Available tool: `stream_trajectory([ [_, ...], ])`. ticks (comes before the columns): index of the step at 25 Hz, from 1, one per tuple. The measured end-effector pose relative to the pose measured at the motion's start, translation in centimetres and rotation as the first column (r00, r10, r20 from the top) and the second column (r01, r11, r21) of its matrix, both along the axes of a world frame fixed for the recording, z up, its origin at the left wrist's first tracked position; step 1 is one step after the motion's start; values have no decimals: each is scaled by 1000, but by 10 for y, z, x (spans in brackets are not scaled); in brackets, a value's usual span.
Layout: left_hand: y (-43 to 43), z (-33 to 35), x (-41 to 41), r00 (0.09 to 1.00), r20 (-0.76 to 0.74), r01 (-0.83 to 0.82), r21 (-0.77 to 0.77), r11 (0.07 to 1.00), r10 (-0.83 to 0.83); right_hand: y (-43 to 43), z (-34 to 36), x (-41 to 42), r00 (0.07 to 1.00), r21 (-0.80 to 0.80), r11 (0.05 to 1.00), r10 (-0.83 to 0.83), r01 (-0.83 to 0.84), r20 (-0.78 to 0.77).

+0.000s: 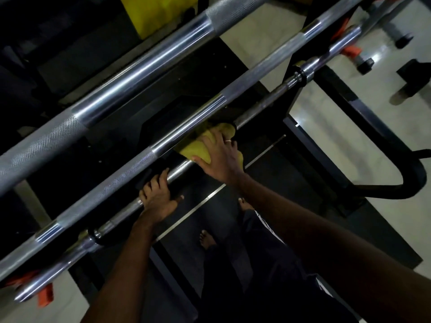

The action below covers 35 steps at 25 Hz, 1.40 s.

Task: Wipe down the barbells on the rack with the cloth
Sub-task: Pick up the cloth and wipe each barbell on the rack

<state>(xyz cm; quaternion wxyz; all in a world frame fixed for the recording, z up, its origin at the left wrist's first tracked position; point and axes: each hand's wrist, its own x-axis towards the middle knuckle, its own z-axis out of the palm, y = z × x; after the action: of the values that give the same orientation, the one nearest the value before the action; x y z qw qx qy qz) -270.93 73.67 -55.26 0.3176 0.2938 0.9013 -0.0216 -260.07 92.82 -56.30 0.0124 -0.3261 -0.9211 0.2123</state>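
Note:
Three steel barbells run diagonally from lower left to upper right. The nearest barbell [261, 113] lies lowest. My left hand [158, 197] grips its shaft, fingers curled over the top. My right hand [219, 157] holds a yellow cloth [198, 150] wrapped on the same bar just to the right of the left hand. The middle barbell [130, 164] with knurled sections crosses just above both hands and hides part of the cloth. The far barbell [130, 78] is the thickest in view.
Black rack frame [345, 117] stands at right over a pale floor. Orange collars [349, 51] sit on the bar ends at upper right and lower left. A yellow object [158, 12] is at the top. My bare feet [207, 240] stand on a dark mat below.

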Motion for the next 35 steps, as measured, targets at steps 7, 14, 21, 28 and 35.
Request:
stream_trajectory([
  [7,-34,4,-8,993,-29,-108,150,983,114,48,-11,30,879,-60,902,-429,427,-209],
  [14,-81,-1,-13,989,-37,-137,126,983,142,-32,-6,-49,-41,-936,-316,-949,154,313],
  [21,-70,-3,-15,975,20,-220,24,975,219,-76,-55,-22,367,-950,-295,-877,102,311],
  [28,-103,11,-22,945,99,-327,332,885,312,-86,2,11,647,-910,84,-730,405,220],
  [35,-129,15,-7,962,0,-265,231,936,272,-54,25,-1,976,-173,961,-218,216,8],
])
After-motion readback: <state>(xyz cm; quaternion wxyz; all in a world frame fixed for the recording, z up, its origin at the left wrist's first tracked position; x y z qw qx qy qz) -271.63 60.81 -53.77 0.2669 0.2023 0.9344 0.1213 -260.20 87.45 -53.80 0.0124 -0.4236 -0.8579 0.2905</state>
